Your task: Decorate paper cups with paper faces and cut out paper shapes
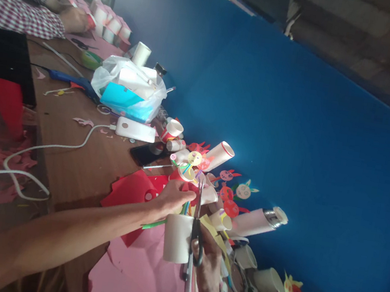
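The black-handled scissors point(196, 227) are gripped in the right hand point(211, 254), blades pointed away from the body; the left hand point(172, 197) is held near the blades with thumb and fingers drawn together — whether anything is pinched there cannot be told; a white cup point(177, 239) is seen just beside the scissors, above pink paper point(136, 280); red paper point(125, 189) is spread beside the left hand; farther along the counter point(72, 171) a white power bank point(135, 129) is laid — a co-worker's checked sleeve point(19, 12) is seen beyond
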Motion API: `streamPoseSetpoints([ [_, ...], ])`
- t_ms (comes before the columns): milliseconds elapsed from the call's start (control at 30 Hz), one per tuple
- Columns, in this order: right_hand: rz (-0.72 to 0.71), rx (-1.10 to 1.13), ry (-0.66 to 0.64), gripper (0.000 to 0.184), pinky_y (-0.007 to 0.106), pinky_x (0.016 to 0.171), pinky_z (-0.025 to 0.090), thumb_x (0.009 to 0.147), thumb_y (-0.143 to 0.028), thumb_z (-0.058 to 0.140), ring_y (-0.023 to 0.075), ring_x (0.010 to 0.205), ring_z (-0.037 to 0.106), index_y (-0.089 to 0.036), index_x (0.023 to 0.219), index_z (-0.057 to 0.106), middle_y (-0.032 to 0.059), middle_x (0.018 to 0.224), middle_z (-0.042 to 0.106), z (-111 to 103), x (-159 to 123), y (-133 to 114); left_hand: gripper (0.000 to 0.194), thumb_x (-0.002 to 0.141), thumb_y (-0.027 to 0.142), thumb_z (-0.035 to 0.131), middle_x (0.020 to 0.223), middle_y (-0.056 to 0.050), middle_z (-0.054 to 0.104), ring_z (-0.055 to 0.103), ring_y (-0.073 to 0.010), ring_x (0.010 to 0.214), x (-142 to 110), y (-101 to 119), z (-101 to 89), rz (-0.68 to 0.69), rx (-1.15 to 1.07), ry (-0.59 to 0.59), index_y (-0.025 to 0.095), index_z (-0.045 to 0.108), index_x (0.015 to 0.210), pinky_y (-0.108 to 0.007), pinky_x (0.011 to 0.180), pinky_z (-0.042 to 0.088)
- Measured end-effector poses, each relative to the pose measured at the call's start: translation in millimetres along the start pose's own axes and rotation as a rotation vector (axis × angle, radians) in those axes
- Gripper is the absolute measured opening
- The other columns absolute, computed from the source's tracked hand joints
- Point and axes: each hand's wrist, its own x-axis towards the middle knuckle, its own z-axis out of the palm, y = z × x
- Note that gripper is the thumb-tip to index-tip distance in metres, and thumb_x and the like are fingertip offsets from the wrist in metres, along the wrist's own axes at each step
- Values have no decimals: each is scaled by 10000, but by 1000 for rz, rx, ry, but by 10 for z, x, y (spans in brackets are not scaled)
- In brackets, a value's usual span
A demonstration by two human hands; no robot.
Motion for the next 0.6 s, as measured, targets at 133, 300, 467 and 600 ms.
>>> streamPoseSetpoints([
  [133,101,96,-116,553,285,739,552,721,-559,614,261,878,676,-210,1146,662,51,970,731,-49,0,38,291,629,239,637,459,47,298,256,-97,451,66,-79,-12,-6,-6,-24,208,399,464,-282,440,151],
  [300,114,100,-133,542,291,737,541,714,-544,623,254,854,665,-216,1143,662,55,957,726,-76,-5,-3,240,632,275,642,486,35,356,308,-107,473,99,-121,-43,-1,40,-33,203,454,502,-286,458,187],
  [467,158,101,-146,537,262,627,522,695,-553,631,217,718,645,-204,1101,677,51,876,718,-92,2,-117,217,632,274,630,491,31,377,317,-104,477,118,-94,-55,-16,103,-63,197,466,512,-291,475,199],
  [600,182,73,-167,540,271,566,492,687,-580,611,215,647,612,-190,1053,682,46,781,697,-105,17,-170,262,623,234,611,468,34,356,315,-98,464,133,-88,-51,-8,119,-79,197,406,464,-293,470,191],
])
